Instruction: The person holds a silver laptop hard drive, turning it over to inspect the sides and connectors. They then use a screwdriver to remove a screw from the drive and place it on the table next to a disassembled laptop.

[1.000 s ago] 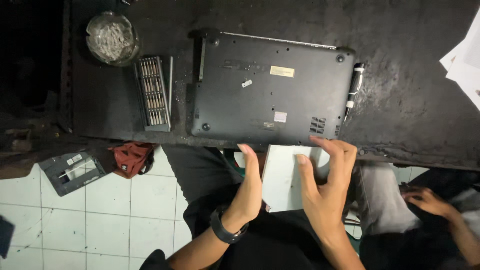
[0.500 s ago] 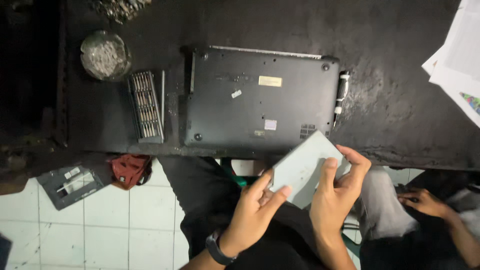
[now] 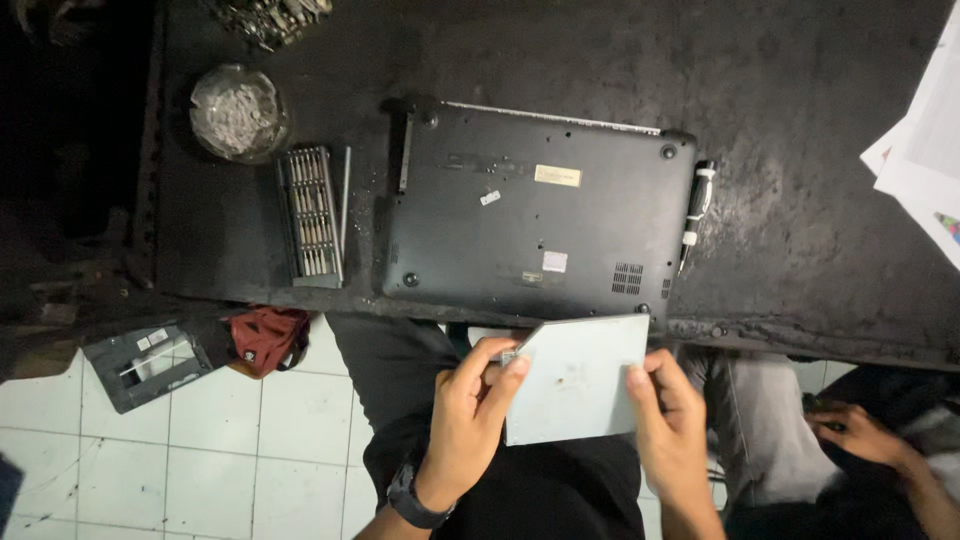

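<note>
Both hands have drawn the grey drive (image 3: 580,380) back from the desk edge since half a second ago; it now sits level over my lap instead of tilted up toward the laptop (image 3: 535,222).

My left hand (image 3: 470,420) is closed on the drive's left corner, fingertips curled over the top edge near a small bracket. My right hand (image 3: 668,425) pinches the right edge, thumb on the face. So the drive lies between the two hands, touching both, just below the desk (image 3: 800,230) and in front of the laptop's near edge.

What worries me: the hold is at the edges only, with nothing under the drive but my lap and the tiled floor. If either grip loosens while I work at that corner, I judge it could slip and drop. Prying at the bracket with fingertips could also bend it.

Further out, a screwdriver (image 3: 695,212) lies touching the laptop's right side, a bit case (image 3: 310,215) to its left, a screw dish (image 3: 238,112) beyond that. Another person's hand (image 3: 850,430) rests at the far right, well apart.
</note>
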